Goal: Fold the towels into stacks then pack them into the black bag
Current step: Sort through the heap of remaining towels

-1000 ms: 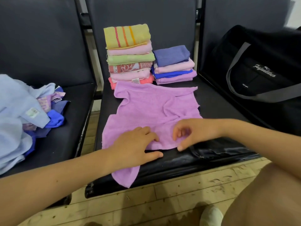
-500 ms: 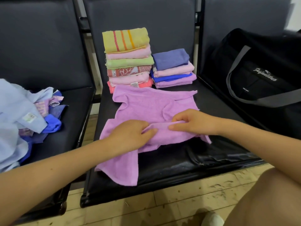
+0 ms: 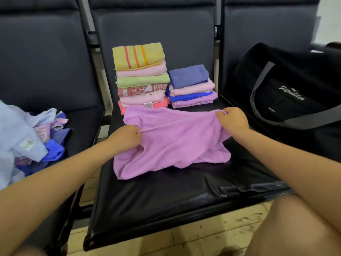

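Pinching hem of purple towel point(image 3: 171, 145): left hand point(image 3: 127, 137) and right hand point(image 3: 232, 121), lifted over middle seat point(image 3: 166, 196).

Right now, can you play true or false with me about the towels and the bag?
1. Both hands hold the purple towel. True: left hand and right hand grip its edge.
2. The striped yellow towel tops the taller stack. True.
3. The black bag sits on the left seat. False: it is on the right seat.
4. The shorter stack has a green towel on top. False: its top towel is blue.
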Tool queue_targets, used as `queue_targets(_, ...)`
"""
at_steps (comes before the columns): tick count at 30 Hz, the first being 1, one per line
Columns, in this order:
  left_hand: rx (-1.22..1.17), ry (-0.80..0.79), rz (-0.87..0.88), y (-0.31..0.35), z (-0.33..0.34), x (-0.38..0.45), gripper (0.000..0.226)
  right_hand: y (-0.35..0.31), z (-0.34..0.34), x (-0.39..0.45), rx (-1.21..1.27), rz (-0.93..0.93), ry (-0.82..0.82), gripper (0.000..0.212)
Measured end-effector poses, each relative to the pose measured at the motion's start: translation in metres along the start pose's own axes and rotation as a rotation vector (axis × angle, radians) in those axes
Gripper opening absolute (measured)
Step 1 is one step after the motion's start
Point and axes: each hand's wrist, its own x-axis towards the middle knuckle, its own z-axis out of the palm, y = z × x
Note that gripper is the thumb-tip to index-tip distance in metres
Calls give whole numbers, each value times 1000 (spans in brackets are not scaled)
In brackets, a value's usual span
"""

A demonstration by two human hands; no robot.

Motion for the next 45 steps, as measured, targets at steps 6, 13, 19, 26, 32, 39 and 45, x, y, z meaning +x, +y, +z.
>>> queue_targets(6,-7,59,161,-2,12,9,28,12,25,-3,-363,-238,-257,23)
queue_targets(13,224,39,272,-3,16,-3,37,9,35,-23,-431,-327,-513,25)
queue_targets(19,234,-98,240,14,19,-29,37,19,17,-32,-343,-323,-611,30)
queue_targets(26,-31,-264,122,23,3,-43,39,20,-19,-34,-179,-336,-600,29)
queue_targets(32,-408,-102,-15,22,-28,-23,33,25,-27,-21,34,-109,-382,28)
queue_targets(39,-299,100,-199,8,-19,19,37,37,-5,-5,-326,-72,-374,18)
queue_targets(45,22,176,-134,-11,0,49,28,21,3,-6,-277,-179,-209,11)
